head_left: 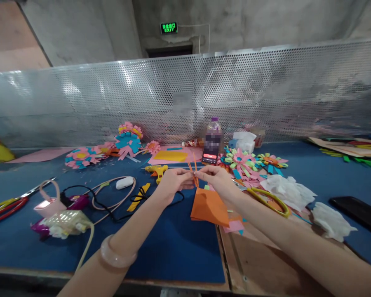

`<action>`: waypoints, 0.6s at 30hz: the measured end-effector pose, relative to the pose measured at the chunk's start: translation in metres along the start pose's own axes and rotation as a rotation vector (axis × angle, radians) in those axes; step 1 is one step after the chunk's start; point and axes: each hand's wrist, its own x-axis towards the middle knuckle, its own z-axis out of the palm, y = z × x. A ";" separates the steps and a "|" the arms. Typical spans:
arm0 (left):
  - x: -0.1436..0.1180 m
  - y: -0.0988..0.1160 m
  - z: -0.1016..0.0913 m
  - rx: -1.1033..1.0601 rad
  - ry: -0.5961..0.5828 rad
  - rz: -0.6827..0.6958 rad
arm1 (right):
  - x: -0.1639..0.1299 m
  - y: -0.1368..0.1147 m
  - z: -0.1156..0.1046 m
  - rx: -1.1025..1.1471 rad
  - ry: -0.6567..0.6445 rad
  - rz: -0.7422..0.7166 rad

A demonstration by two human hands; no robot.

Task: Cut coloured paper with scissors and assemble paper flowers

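Thin orange paper strips (196,180) are pinched between the fingertips of both hands, above the middle of the table. My left hand (175,181) grips them from the left, and a pale bangle circles that wrist. My right hand (218,179) closes on them from the right; the hands meet at the fingertips. Just below lies a stack of orange paper (208,206). Behind the left fingers a yellow glue gun (158,171) rests on the blue table, partly hidden. Yellow-handled scissors (270,201) lie partly behind the right forearm.
Paper flowers (128,140) stand at the back left, others (243,161) at the right. A phone (210,147) leans on a bottle (214,126). Crumpled tissues (289,192) and a dark phone (357,212) lie right. Cables, red-and-yellow scissors (10,206) and a pink object (48,205) occupy the left.
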 end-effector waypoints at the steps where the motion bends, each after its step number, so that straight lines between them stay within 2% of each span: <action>1: 0.000 -0.001 0.000 -0.011 0.001 -0.001 | -0.001 0.000 0.001 0.001 0.018 -0.002; 7: -0.003 -0.001 0.005 -0.030 0.051 0.035 | -0.004 0.003 0.005 -0.008 0.049 -0.039; 15: -0.003 0.000 0.004 -0.091 0.011 -0.012 | -0.005 0.007 0.003 -0.267 0.119 -0.189; 18: -0.004 0.001 0.004 -0.114 0.004 -0.024 | -0.007 0.006 0.004 -0.279 0.132 -0.208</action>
